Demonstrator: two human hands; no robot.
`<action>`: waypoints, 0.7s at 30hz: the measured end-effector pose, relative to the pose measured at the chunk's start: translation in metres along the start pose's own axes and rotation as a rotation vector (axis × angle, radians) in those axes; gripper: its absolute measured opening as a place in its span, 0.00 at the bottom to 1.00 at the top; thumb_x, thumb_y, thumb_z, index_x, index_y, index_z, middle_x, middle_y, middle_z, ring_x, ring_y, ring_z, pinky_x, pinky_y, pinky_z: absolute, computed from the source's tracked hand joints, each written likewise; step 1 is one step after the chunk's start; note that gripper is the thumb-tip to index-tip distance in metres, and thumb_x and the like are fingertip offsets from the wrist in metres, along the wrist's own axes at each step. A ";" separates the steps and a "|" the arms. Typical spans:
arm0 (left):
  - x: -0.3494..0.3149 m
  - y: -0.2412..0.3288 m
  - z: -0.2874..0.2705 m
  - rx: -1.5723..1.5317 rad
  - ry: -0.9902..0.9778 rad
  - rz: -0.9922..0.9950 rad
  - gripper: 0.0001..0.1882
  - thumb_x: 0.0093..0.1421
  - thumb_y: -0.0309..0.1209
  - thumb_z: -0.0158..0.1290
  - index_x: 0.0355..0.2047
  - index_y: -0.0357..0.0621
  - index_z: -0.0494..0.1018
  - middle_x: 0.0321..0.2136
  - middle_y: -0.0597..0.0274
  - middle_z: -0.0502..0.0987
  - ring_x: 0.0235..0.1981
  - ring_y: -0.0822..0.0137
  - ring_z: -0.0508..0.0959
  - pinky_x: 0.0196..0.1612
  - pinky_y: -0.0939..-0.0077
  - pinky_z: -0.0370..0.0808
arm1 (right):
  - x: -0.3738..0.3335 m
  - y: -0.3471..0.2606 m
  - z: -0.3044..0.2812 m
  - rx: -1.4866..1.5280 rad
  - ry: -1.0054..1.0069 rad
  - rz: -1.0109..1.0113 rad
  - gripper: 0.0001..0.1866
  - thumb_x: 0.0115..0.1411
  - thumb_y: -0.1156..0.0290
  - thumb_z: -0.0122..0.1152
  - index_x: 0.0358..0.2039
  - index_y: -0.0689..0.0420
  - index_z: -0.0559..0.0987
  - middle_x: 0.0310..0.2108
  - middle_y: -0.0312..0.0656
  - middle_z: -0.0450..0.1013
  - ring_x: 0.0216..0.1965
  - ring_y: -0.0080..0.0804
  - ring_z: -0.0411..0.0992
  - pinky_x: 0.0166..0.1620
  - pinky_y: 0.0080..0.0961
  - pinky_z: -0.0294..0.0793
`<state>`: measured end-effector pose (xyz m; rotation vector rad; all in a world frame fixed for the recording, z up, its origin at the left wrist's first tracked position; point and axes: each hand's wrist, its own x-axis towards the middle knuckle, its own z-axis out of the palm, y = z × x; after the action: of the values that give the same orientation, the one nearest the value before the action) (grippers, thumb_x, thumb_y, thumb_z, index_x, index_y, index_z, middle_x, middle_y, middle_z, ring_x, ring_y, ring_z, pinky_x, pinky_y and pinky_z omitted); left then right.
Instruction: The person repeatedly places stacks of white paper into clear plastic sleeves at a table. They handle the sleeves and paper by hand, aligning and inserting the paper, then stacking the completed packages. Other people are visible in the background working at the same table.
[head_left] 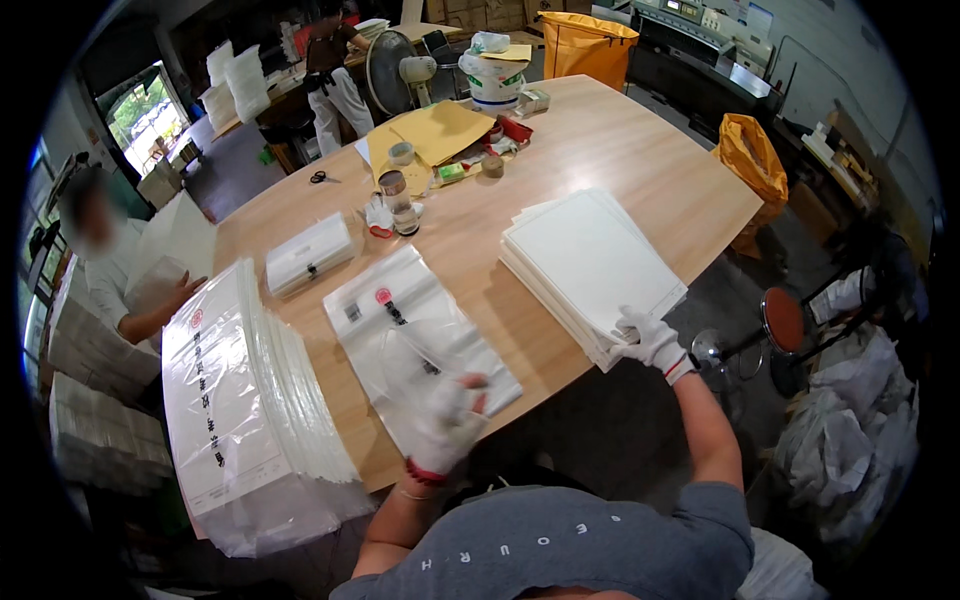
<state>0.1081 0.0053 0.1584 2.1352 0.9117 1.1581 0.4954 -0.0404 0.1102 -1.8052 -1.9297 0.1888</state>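
My left hand (447, 428), in a white glove with a red cuff and bare fingertips, is over the near end of a clear plastic bag (455, 335) with dark print and a red emblem. Motion smears its fingers and a translucent patch beside them, so its grip is unclear. My right hand (655, 345), also gloved, closes on the near right corner of a thick stack of white sheets (590, 255). How many sheets it pinches cannot be made out. Left of the bag, a tall pile of printed plastic bags (225, 400) overhangs the table edge.
On the wooden table (640, 150) are a clear-wrapped white packet (310, 252), a glass jar (398, 205), scissors (322, 178) and yellow envelopes (440, 130). A co-worker (115, 255) handles a white sheet at left. A stool (782, 320) stands at right; a fan (390, 75) is behind.
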 end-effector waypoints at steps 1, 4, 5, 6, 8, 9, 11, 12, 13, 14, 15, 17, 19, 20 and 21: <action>-0.003 0.006 0.015 -0.026 -0.147 0.004 0.13 0.51 0.23 0.54 0.38 0.40 0.72 0.30 0.58 0.75 0.33 0.64 0.76 0.36 0.74 0.73 | 0.009 0.003 -0.007 0.030 -0.072 -0.006 0.17 0.50 0.61 0.59 0.36 0.59 0.75 0.30 0.46 0.73 0.34 0.41 0.72 0.38 0.30 0.71; -0.015 0.002 0.086 -0.708 -0.506 -0.501 0.11 0.58 0.30 0.49 0.39 0.40 0.71 0.37 0.60 0.74 0.37 0.66 0.75 0.41 0.77 0.70 | 0.003 -0.006 0.003 -0.008 0.049 -0.112 0.10 0.53 0.63 0.55 0.25 0.56 0.77 0.24 0.42 0.73 0.29 0.38 0.72 0.33 0.28 0.71; -0.016 -0.003 0.105 -0.879 -0.498 -0.519 0.13 0.59 0.34 0.48 0.41 0.40 0.70 0.40 0.60 0.74 0.38 0.66 0.75 0.42 0.77 0.70 | -0.004 -0.021 0.005 -0.171 0.050 -0.120 0.09 0.53 0.63 0.55 0.24 0.55 0.77 0.24 0.42 0.72 0.29 0.38 0.72 0.33 0.28 0.71; -0.012 -0.003 0.114 -1.136 -0.515 -0.722 0.15 0.59 0.36 0.48 0.43 0.40 0.69 0.41 0.59 0.73 0.39 0.66 0.74 0.43 0.75 0.70 | -0.009 -0.040 0.005 -0.333 0.054 -0.134 0.09 0.53 0.63 0.55 0.24 0.54 0.77 0.24 0.41 0.72 0.28 0.38 0.72 0.33 0.28 0.71; -0.011 -0.005 0.123 -1.662 -0.505 -1.135 0.18 0.60 0.41 0.47 0.45 0.42 0.68 0.43 0.58 0.72 0.41 0.66 0.73 0.44 0.73 0.70 | -0.023 -0.113 -0.012 -0.239 -0.052 -0.415 0.09 0.53 0.62 0.55 0.24 0.53 0.76 0.23 0.39 0.71 0.27 0.37 0.71 0.32 0.27 0.71; -0.022 -0.036 0.145 -1.590 -0.419 -1.172 0.19 0.59 0.42 0.45 0.47 0.46 0.66 0.43 0.57 0.71 0.43 0.65 0.71 0.44 0.70 0.69 | -0.030 -0.140 -0.022 0.007 -0.126 -0.442 0.08 0.53 0.63 0.55 0.25 0.53 0.76 0.23 0.40 0.71 0.27 0.37 0.71 0.31 0.29 0.71; -0.017 -0.032 0.127 -1.034 -0.501 -1.109 0.20 0.56 0.37 0.48 0.48 0.43 0.65 0.44 0.56 0.71 0.44 0.64 0.70 0.44 0.68 0.69 | -0.043 -0.140 -0.023 0.408 -0.174 -0.443 0.09 0.54 0.62 0.54 0.30 0.53 0.75 0.25 0.40 0.71 0.29 0.36 0.71 0.33 0.30 0.72; -0.025 -0.035 0.114 -0.900 -0.563 -0.834 0.21 0.55 0.36 0.48 0.48 0.40 0.64 0.43 0.56 0.71 0.44 0.64 0.71 0.44 0.68 0.69 | -0.058 -0.095 -0.007 0.578 -0.110 -0.238 0.12 0.56 0.60 0.53 0.34 0.54 0.73 0.26 0.40 0.71 0.31 0.34 0.71 0.35 0.31 0.72; -0.021 -0.028 0.095 -0.825 -0.628 -0.786 0.25 0.54 0.35 0.49 0.50 0.37 0.61 0.45 0.53 0.69 0.46 0.61 0.69 0.47 0.67 0.67 | -0.077 -0.037 0.023 0.860 -0.029 0.145 0.14 0.57 0.59 0.52 0.38 0.56 0.72 0.28 0.39 0.71 0.33 0.33 0.71 0.37 0.31 0.72; -0.012 -0.012 0.073 -0.749 -0.697 -0.743 0.28 0.53 0.35 0.49 0.52 0.34 0.58 0.47 0.50 0.67 0.48 0.59 0.68 0.50 0.65 0.66 | -0.096 0.010 0.055 1.173 0.086 0.502 0.17 0.59 0.58 0.51 0.41 0.57 0.71 0.29 0.39 0.71 0.36 0.31 0.70 0.38 0.32 0.72; -0.009 -0.005 0.059 -0.679 -0.746 -0.698 0.32 0.52 0.34 0.50 0.54 0.30 0.56 0.50 0.47 0.65 0.51 0.56 0.66 0.52 0.64 0.64 | -0.093 -0.019 0.052 1.316 0.048 0.677 0.21 0.60 0.54 0.47 0.44 0.59 0.69 0.32 0.39 0.71 0.37 0.30 0.70 0.40 0.32 0.72; -0.033 -0.003 0.070 -0.230 -0.592 -0.305 0.40 0.49 0.36 0.52 0.56 0.26 0.48 0.54 0.40 0.56 0.56 0.48 0.58 0.57 0.60 0.56 | -0.087 -0.076 0.068 1.519 0.131 0.751 0.30 0.61 0.46 0.38 0.50 0.61 0.66 0.37 0.42 0.69 0.38 0.32 0.69 0.43 0.33 0.71; -0.055 0.003 0.093 0.227 -0.570 -0.148 0.51 0.43 0.39 0.56 0.59 0.26 0.38 0.58 0.30 0.41 0.61 0.37 0.40 0.63 0.57 0.42 | -0.072 -0.142 0.095 1.242 0.239 0.358 0.28 0.62 0.51 0.41 0.51 0.62 0.65 0.42 0.45 0.69 0.44 0.31 0.67 0.48 0.29 0.67; -0.060 0.027 0.085 0.453 -0.590 -0.069 0.51 0.40 0.42 0.57 0.58 0.26 0.44 0.57 0.31 0.44 0.59 0.35 0.44 0.62 0.56 0.44 | -0.068 -0.145 0.134 0.989 0.204 0.466 0.22 0.61 0.61 0.47 0.50 0.64 0.64 0.44 0.45 0.69 0.45 0.30 0.67 0.49 0.27 0.66; -0.059 0.029 0.077 0.477 -0.576 -0.033 0.50 0.40 0.42 0.57 0.57 0.28 0.47 0.55 0.33 0.48 0.58 0.37 0.48 0.61 0.55 0.47 | -0.059 -0.170 0.131 1.105 0.263 0.455 0.21 0.60 0.64 0.49 0.49 0.64 0.65 0.44 0.44 0.69 0.44 0.30 0.68 0.47 0.27 0.67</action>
<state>0.1594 -0.0691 0.1130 2.6041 1.0001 0.2668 0.2857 -0.0880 0.0519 -1.3227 -0.8555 0.9061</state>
